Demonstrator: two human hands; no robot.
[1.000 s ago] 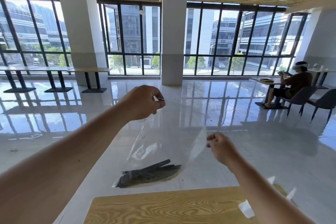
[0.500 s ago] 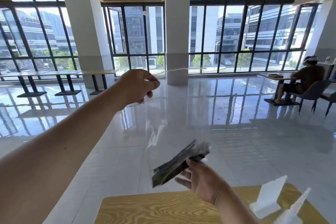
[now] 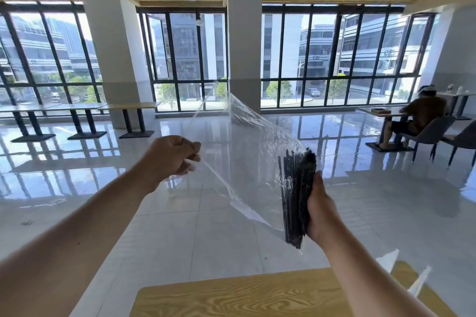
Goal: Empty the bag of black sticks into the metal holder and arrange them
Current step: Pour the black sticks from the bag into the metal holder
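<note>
A clear plastic bag (image 3: 247,157) is stretched in the air between my hands, above the far edge of the table. My left hand (image 3: 171,156) pinches the bag's open end at the left. My right hand (image 3: 319,210) grips the bag's bottom from the right, around a bundle of black sticks (image 3: 296,195) that stands nearly upright inside the plastic. The mirror-like corner of a metal piece (image 3: 389,258) shows at the lower right behind my right forearm; I cannot tell its full shape.
A wooden table (image 3: 231,296) lies below my arms at the bottom. Beyond it is glossy tiled floor. A person sits on a chair (image 3: 422,134) at a table far right. Long tables (image 3: 72,107) stand by the windows at the left.
My right hand has closed around the stick bundle and turned it from slanted to nearly upright, raising it. My left hand has dropped lower and pulled the bag's open end leftward, stretching the plastic.
</note>
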